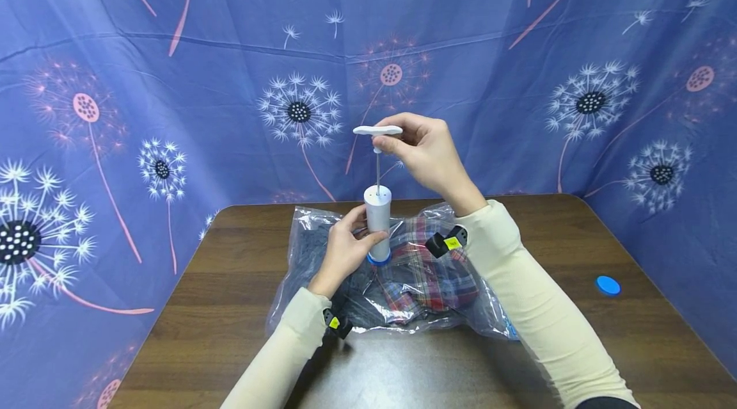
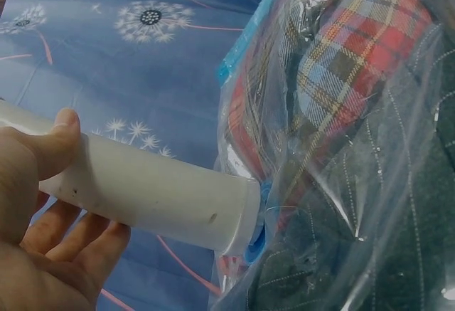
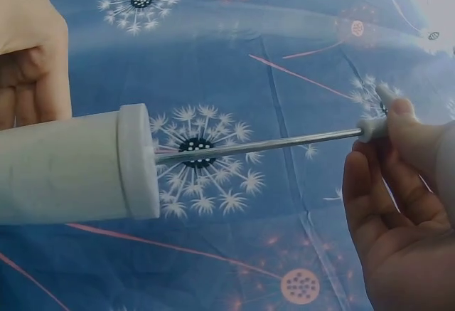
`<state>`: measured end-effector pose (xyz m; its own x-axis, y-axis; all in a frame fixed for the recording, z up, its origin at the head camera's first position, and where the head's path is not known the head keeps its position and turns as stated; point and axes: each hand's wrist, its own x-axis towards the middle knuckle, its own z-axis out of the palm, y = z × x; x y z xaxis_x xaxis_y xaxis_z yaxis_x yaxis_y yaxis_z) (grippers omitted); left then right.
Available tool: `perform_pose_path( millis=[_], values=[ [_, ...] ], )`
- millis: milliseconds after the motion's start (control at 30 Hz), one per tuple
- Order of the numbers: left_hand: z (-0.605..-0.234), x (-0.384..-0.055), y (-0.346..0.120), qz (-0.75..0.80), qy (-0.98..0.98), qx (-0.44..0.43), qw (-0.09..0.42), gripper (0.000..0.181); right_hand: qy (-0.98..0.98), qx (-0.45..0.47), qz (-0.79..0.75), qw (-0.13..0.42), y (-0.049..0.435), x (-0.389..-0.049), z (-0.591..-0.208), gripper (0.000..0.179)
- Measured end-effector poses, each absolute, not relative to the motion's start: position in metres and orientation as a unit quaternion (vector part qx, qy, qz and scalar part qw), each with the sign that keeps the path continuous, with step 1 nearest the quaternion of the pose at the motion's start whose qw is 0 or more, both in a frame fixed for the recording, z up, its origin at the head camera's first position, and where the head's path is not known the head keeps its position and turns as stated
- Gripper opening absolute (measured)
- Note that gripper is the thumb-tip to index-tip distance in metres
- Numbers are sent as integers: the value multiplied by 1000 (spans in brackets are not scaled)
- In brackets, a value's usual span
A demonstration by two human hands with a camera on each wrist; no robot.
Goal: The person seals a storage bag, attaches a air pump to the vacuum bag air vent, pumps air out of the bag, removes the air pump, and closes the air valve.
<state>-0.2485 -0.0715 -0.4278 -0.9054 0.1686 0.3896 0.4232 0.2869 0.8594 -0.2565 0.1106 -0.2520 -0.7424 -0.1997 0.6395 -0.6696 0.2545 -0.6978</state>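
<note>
Bright, glare on tabletop (image 1: 374, 377), glinting plastic bag (image 1: 449, 284), softer wrist views

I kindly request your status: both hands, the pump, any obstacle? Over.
Left hand grips white pump. Right hand holds handle. Pump roughly upright on clear bag, metal rod exposed. No obstacle visible.

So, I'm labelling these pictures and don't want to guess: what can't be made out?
Head view: part of the bag, hidden by the right sleeve; any print on the blue disc, too small.
Left wrist view: the top of the pump, cut off by the left edge.
Right wrist view: part of the handle, hidden by the right hand.
</note>
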Motion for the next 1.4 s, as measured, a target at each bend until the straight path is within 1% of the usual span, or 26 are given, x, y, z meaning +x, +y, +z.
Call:
perform_pose_path(
  millis=[133,400,633,1000,1100,1300,1400],
  values=[
    [-429,-249,-74,-562,-798,-186,112,64,-764,289,543,195,109,-258,-262,17],
    [-430,-250,-75,-568,-792,-192,116,61,-792,282,524,135,107,-263,-295,16],
    [-431,-249,-73,-576,-787,-189,117,59,-831,261,475,127,108,-264,-313,14],
    [-432,-248,-74,-561,-799,-182,116,62,-807,241,528,109,103,-263,-326,17],
    [-432,-247,-75,-560,-801,-180,113,62,-808,239,527,116,100,-263,-329,18],
    [-433,-249,-76,-563,-802,-167,108,61,-810,242,507,169,92,-262,-336,20],
    [-432,-250,-76,-563,-803,-164,107,61,-803,236,516,180,90,-260,-339,21]
  ],
)
